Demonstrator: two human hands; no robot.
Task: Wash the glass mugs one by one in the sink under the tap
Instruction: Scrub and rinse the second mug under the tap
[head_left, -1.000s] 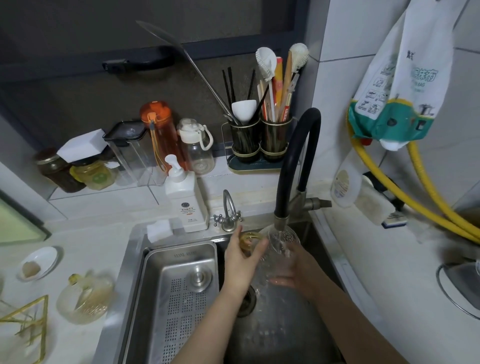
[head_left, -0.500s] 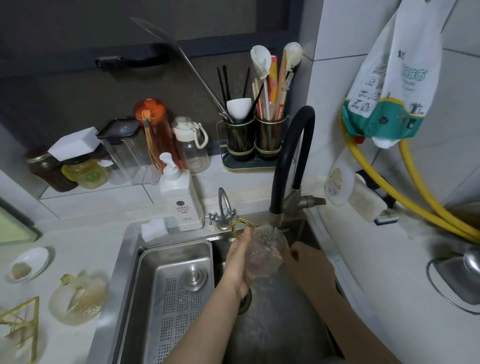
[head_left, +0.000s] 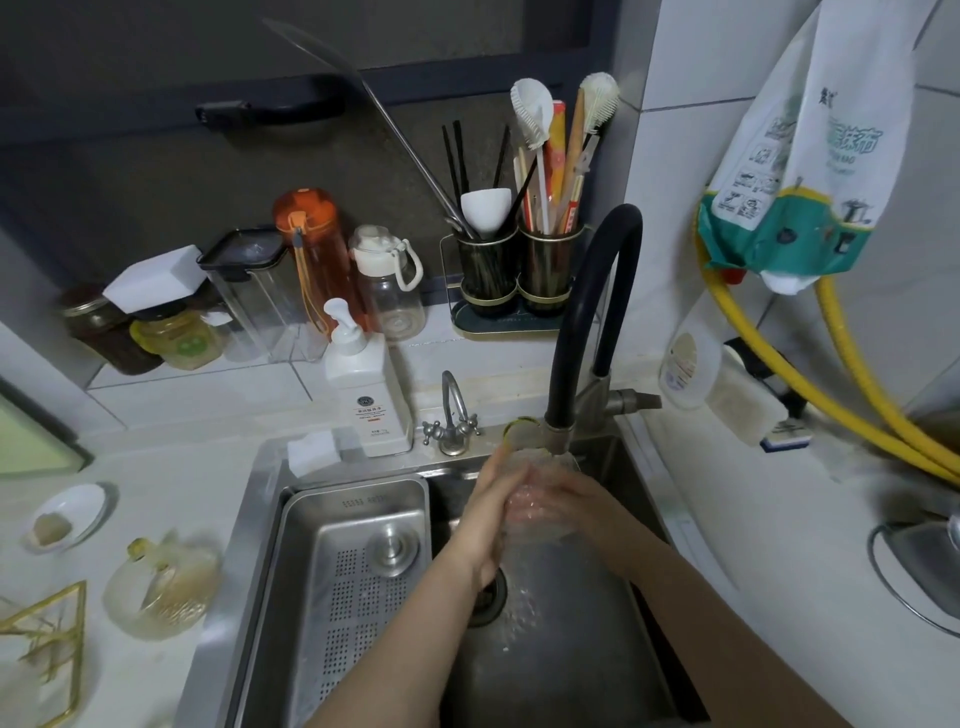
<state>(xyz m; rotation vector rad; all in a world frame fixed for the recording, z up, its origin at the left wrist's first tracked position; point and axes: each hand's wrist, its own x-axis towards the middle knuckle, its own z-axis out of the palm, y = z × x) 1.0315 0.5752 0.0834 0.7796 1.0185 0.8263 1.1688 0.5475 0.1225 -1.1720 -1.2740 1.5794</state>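
Observation:
A clear glass mug (head_left: 540, 499) with a gold handle sits under the black arched tap (head_left: 582, 322), and water runs down over it into the steel sink (head_left: 582, 649). My left hand (head_left: 491, 512) holds the mug from its left side. My right hand (head_left: 574, 501) is against the mug's right side, with fingers seen through the glass; whether they are inside it I cannot tell. A second glass mug (head_left: 161, 592) with a gold handle lies on the counter left of the sink.
A perforated steel drain tray (head_left: 358, 571) fills the sink's left half. A white soap pump bottle (head_left: 366, 384) and a small chrome tap (head_left: 452, 415) stand behind the sink. A utensil holder (head_left: 514, 275), bottles and jars line the ledge. Yellow hoses (head_left: 852, 395) run at right.
The mug has gone from beside the spout to directly under it. My right hand, which was off the mug half a second ago, has returned to its right side.

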